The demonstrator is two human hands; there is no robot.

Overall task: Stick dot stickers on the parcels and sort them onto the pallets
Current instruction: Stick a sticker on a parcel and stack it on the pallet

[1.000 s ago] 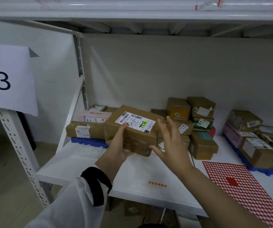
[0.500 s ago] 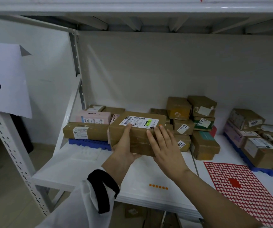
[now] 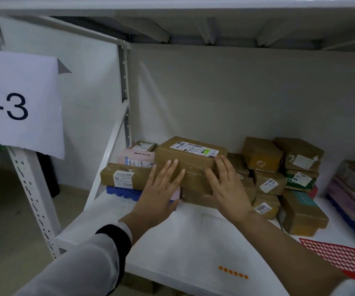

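A brown cardboard parcel [image 3: 190, 159] with a white barcode label and green marking lies on top of the left stack, over the blue pallet [image 3: 122, 192]. My left hand [image 3: 161, 189] presses flat against its front face with straight fingers. My right hand [image 3: 225, 184] presses the front right part the same way, fingers spread. An orange dot shows at the parcel's top right corner by my right fingertips. A row of orange dot stickers [image 3: 233, 272] lies on white sheets [image 3: 193, 242] in front.
A long brown parcel [image 3: 121, 176] and a pink one [image 3: 137, 159] sit left of the pressed parcel. More brown parcels [image 3: 279, 167] are stacked to the right, others on a second blue pallet [image 3: 351, 223]. A red sticker sheet [image 3: 339, 255] lies at the right. A paper sign [image 3: 18, 103] hangs on the left rack post.
The parcel went from being held up in my left hand to lying on the left stack. Both hands now press flat on its front face.
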